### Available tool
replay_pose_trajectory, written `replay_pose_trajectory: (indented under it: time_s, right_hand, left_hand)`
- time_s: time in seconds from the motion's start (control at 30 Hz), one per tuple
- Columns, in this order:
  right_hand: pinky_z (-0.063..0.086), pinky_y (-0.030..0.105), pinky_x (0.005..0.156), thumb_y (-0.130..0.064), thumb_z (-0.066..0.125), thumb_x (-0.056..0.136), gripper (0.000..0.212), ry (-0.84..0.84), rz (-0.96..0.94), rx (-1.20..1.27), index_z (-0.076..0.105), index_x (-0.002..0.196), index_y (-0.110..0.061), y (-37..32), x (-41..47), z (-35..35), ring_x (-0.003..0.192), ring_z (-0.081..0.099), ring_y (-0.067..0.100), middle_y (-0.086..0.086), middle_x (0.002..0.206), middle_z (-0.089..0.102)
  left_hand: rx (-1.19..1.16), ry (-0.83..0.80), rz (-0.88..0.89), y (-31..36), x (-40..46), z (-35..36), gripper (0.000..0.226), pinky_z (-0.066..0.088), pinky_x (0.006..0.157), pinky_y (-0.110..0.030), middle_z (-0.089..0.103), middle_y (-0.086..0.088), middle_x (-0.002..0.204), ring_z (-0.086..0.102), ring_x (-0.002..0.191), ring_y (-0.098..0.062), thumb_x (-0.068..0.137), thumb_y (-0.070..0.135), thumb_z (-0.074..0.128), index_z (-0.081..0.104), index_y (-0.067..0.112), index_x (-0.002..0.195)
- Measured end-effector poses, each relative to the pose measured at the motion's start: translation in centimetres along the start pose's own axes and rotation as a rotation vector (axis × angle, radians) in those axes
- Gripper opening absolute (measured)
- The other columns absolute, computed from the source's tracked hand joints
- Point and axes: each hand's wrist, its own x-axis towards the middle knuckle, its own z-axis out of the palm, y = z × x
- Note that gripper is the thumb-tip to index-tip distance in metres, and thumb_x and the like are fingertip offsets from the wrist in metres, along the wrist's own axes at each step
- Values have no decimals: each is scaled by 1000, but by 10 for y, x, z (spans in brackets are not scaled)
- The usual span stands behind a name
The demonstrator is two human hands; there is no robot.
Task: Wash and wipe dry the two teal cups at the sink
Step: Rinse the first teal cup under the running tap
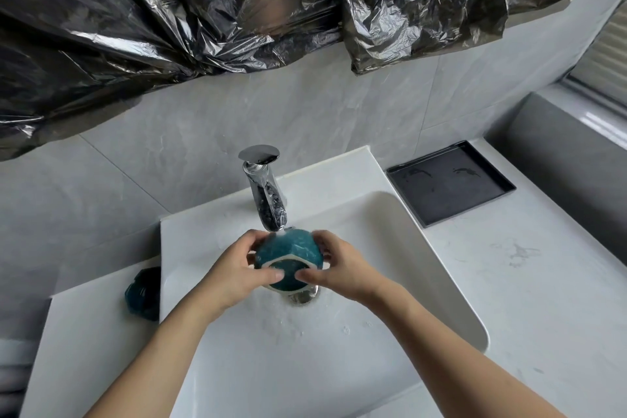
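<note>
Under the running faucet [268,193], both hands' fingers [271,274] clasp a teal cup [288,253].

A white marble-look countertop [529,282] carries a white sink [424,265] at its centre. At two o'clock of the basin lies a black tray [451,187]; at nine o'clock a teal cup [144,293] lies on its side

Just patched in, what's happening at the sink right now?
A person holds a teal glazed cup in both hands, left hand and right hand, under water running from the chrome faucet over the white basin. The second teal cup lies on the counter to the left, untouched. A black rectangular tray sits to the right.
</note>
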Motion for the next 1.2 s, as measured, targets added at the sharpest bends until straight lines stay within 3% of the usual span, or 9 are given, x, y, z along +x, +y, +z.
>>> replay_pose_trajectory:
  time_s: [0.23,0.4,0.5,0.63,0.77,0.9,1.03,1.13,1.2]
  right_hand:
    - [49,26,74,-38,80,72,52,-35,-29,-186,60,118,-24,-6,2,1,82,59,11,-8,96,64]
    - [54,32,93,-33,83,74,59,-12,31,-27,55,125,-26,-2,-1,-1,100,65,12,-7,113,67]
    - [57,40,87,-36,80,69,48,-5,47,-32,60,111,-26,3,-3,0,93,69,15,-4,102,71]
    - [55,39,87,-34,79,70,54,0,-37,-115,61,120,-23,-6,-4,1,91,66,17,-3,102,69]
    - [55,35,93,-35,81,74,61,21,7,-29,56,128,-24,-6,-3,-3,100,65,15,-8,111,65]
    - [57,45,86,-39,79,69,44,-12,65,-33,65,107,-21,1,-5,-2,92,70,20,0,99,74]
    - [56,42,84,-37,79,74,45,15,-4,-96,65,112,-18,-9,-4,-2,91,67,20,2,100,72]
    - [53,24,83,-39,80,76,57,57,-11,-46,60,125,-19,-17,-2,-4,96,63,15,-3,111,68]
    - [51,24,89,-36,80,77,64,39,9,2,55,133,-20,-15,-2,-7,103,63,14,-2,120,65]
  left_hand:
    - [235,-59,16,-2,2,0,59,53,92,-29,65,14,117,61,109,-2,69,21,81,54,40,118]
    - [-95,0,-63,-9,-4,1,59,56,91,-35,68,-3,116,68,105,-21,62,16,81,59,26,116]
    - [-125,-17,-75,-7,-6,6,58,56,83,-26,66,-3,120,70,99,-13,71,4,80,56,21,121]
    - [68,-53,-43,0,-5,5,58,56,89,-34,64,9,117,70,99,-13,65,20,79,55,34,117]
    - [-170,-3,-99,-2,-7,5,56,56,91,-37,67,-2,118,68,107,-21,67,9,80,58,24,117]
    - [-195,-23,-157,-3,-9,8,49,57,92,-38,67,-2,118,69,104,-20,78,3,78,58,23,118]
    - [-100,-17,-116,-2,-8,6,49,56,81,-27,67,-1,119,72,98,-15,81,3,76,59,23,122]
    - [-307,-48,-188,-4,-10,3,45,59,81,-33,71,-8,119,72,102,-23,83,1,73,60,15,124]
    - [-427,-77,-240,-6,-11,5,46,58,88,-42,71,-14,120,70,107,-32,82,5,73,59,8,125]
